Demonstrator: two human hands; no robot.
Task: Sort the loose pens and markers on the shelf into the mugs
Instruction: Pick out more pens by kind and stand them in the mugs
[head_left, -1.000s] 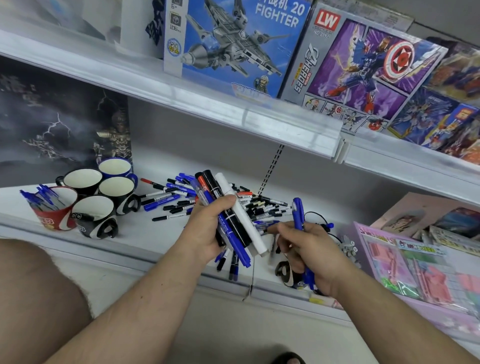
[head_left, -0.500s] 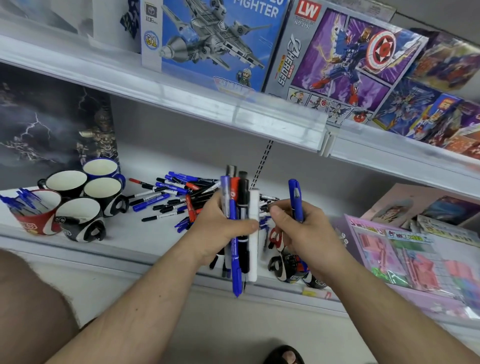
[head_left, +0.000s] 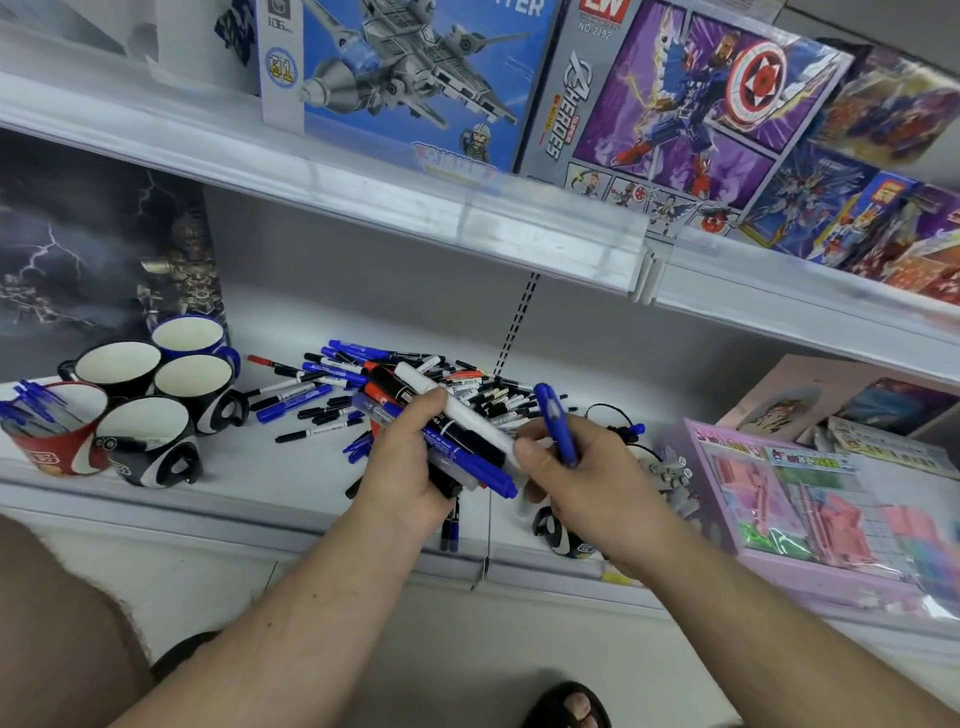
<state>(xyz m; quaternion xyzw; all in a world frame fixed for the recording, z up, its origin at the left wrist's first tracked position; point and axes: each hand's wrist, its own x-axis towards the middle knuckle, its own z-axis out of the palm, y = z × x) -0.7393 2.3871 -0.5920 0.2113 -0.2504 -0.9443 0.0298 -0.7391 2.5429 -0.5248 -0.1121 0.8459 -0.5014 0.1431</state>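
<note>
Head view: five mugs; left hand grips several markers.

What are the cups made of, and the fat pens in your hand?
The mugs look like glazed ceramic: thick rims, shiny white insides. The markers gripped in the left hand look like smooth hard plastic, with glossy barrels; I can't be sure.
</note>
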